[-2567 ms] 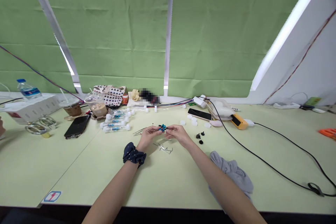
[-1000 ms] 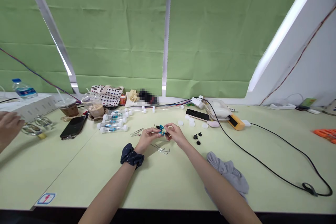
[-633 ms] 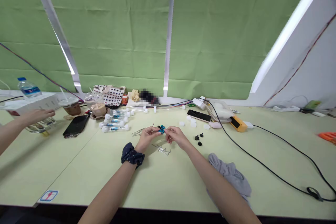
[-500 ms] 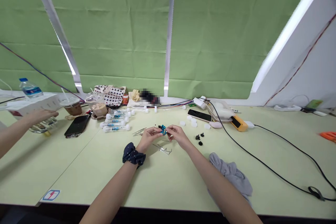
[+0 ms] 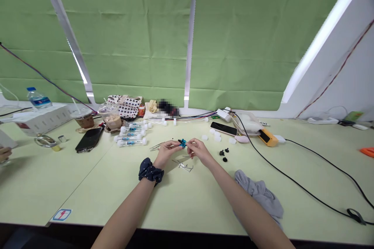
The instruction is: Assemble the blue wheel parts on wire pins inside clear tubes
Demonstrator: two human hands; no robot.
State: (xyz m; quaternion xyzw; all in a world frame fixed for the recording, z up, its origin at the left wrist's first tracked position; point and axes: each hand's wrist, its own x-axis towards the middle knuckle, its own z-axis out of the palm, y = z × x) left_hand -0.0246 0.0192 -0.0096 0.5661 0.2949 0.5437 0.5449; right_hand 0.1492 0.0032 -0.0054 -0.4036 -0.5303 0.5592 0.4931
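Note:
A small blue knobbly piece with black bits (image 5: pixel 182 143) is held up over the table between my two hands. My left hand (image 5: pixel 167 151), with a dark dotted scrunchie (image 5: pixel 150 172) at the wrist, pinches it from the left. From the other side, the fingertips of my right hand (image 5: pixel 199 151) are closed at its right edge. Whether they grip a separate small part is too small to tell. Below the hands lie several thin metal rods (image 5: pixel 183 166). More thin metal pieces (image 5: pixel 154 147) lie left of my left hand. Several black knob-like parts (image 5: pixel 222 153) sit to the right.
Clear tubes with white caps (image 5: pixel 132 142) lie left of centre. Loose white caps (image 5: pixel 217 138) and a phone (image 5: pixel 223 128) lie behind my right hand. A black cable (image 5: pixel 280 173) crosses the right side near a grey cloth (image 5: pixel 260 196). Drinks (image 5: pixel 112 121) stand back left. A co-worker's hand (image 5: pixel 4 155) shows far left.
The co-worker's hand has drawn back to the left edge, leaving a tape roll and a small cylinder on the table. My hands keep hold of the blue piece, fingers shifting slightly.

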